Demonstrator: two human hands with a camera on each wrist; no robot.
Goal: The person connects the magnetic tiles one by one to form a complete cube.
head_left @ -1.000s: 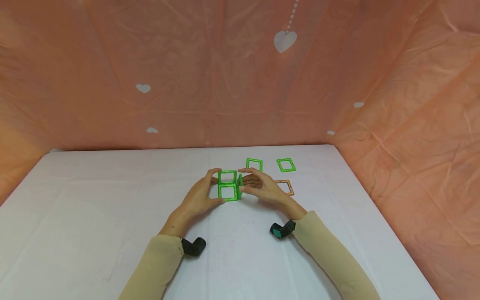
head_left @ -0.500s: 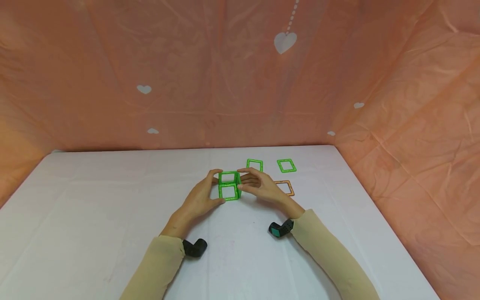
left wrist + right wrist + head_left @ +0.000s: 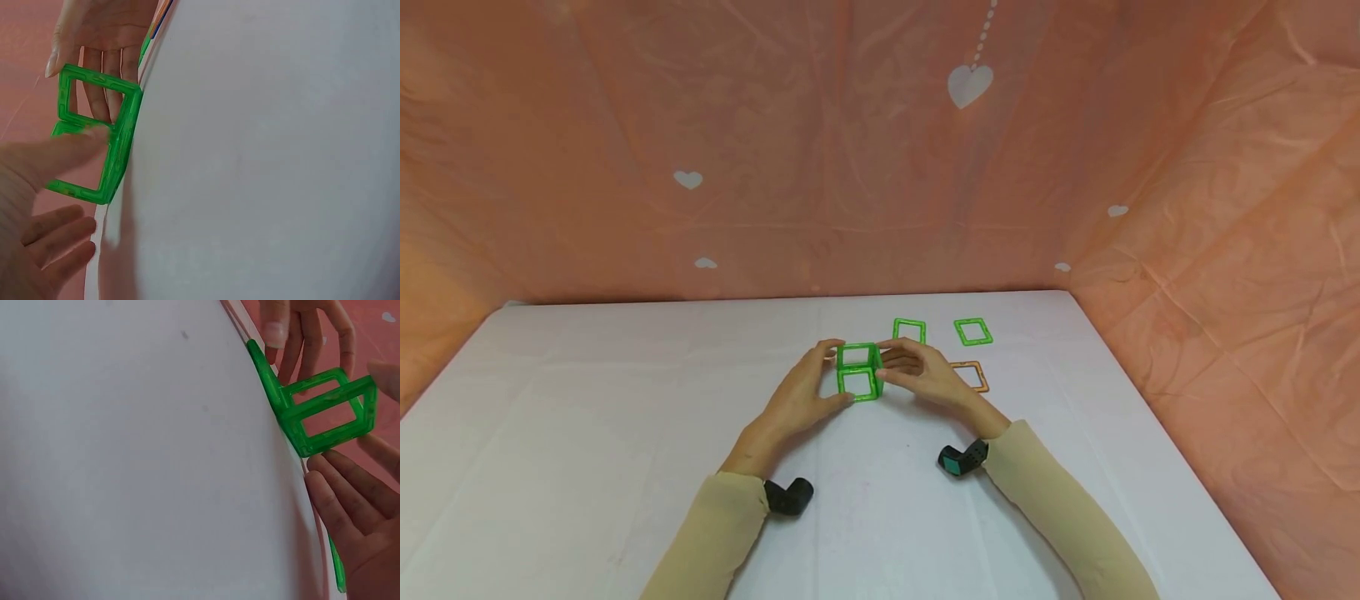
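A small open-frame cube of green magnetic squares (image 3: 858, 369) stands on the white table (image 3: 587, 433) in the head view. My left hand (image 3: 801, 392) touches its left side, index finger on the top rear corner and thumb at the front bottom corner. My right hand (image 3: 921, 377) presses its straight fingers against the right side. In the left wrist view a finger of the left hand (image 3: 37, 169) lies on the green frame (image 3: 119, 144), with the right hand (image 3: 103, 25) behind it. In the right wrist view the right hand (image 3: 356, 519) sits beside the frame (image 3: 287, 419), opposite the left hand (image 3: 306, 331).
Two loose green squares (image 3: 909, 330) (image 3: 973, 332) and an orange square (image 3: 970, 375) lie flat behind and to the right of the cube. A pink cloth with hearts (image 3: 970, 83) walls the table at the back and right. Black wrist cameras (image 3: 786, 493) (image 3: 962, 458) sit on both forearms.
The green panel on the right side, tilted outward a second ago, now stands flush against the cube. My right hand has moved slightly left with it; the left hand has stayed put.
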